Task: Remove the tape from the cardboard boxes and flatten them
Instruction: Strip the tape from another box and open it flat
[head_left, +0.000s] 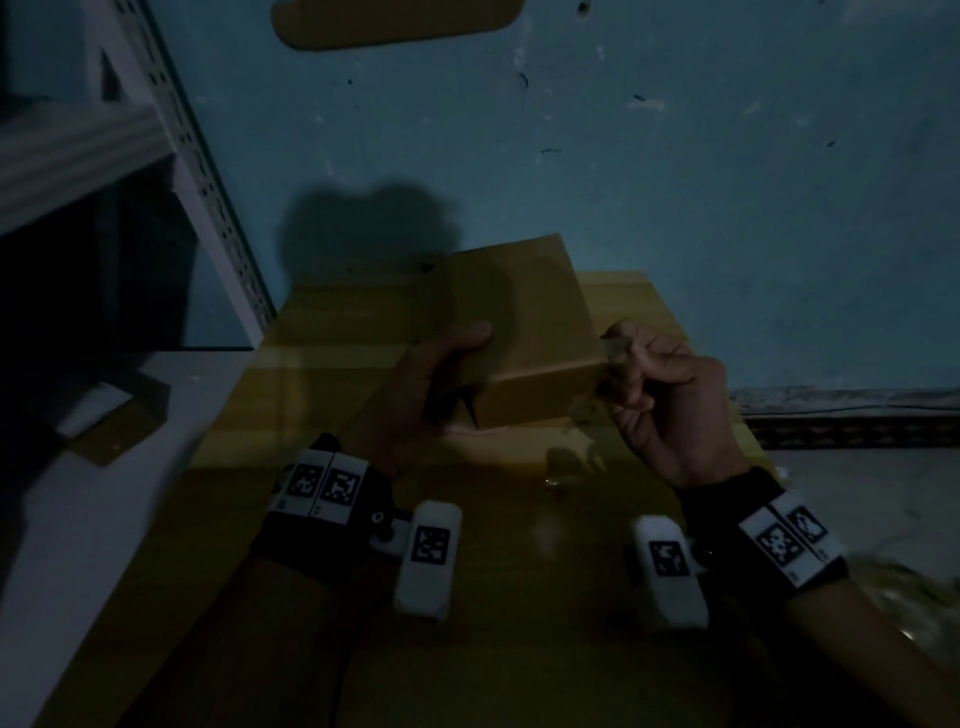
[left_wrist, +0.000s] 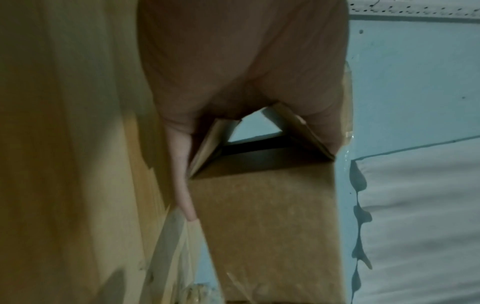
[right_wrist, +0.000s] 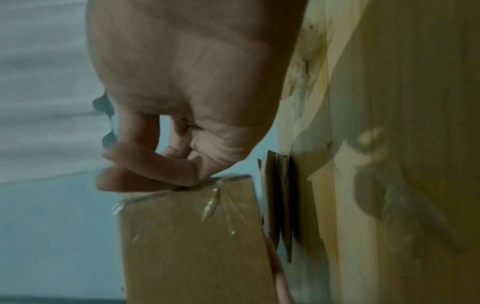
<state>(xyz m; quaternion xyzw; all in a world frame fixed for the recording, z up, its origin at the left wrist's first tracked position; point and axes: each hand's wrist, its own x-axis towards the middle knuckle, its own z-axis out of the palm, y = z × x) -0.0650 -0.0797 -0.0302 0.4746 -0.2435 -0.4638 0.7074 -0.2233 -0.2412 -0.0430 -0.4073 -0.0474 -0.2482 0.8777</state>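
— Dim blue painted wall (head_left: 675, 182) is seen behind a yellow wooden tabletop (head_left: 332, 332); what is held above it?

— A small brown cardboard box (head_left: 524, 332) is held clear of the tabletop, near the middle of the head view. It is gripped at its 9 o'clock side by the left hand (head_left: 431, 384), thumb laid over the top face, fingers curled beneath.

— And the other side?

— At the box's 3 o'clock corner a strip of clear glossy tape (head_left: 615, 353) is pinched between thumb and curled fingers of the right hand (head_left: 670, 400). In the right wrist view the tape (right_wrist: 210, 203) is shown wrinkled across the box end (right_wrist: 192, 236), still stuck there.

— Is the box closed?

— In the left wrist view one end of the box (left_wrist: 267, 222) is seen open, flaps spread.

— Anything else nearby?

— A grey perforated metal shelf frame (head_left: 208, 182) is seen at 10 o'clock, and flattened brown cardboard (right_wrist: 278, 205) is seen lying against the tabletop just beside the box.
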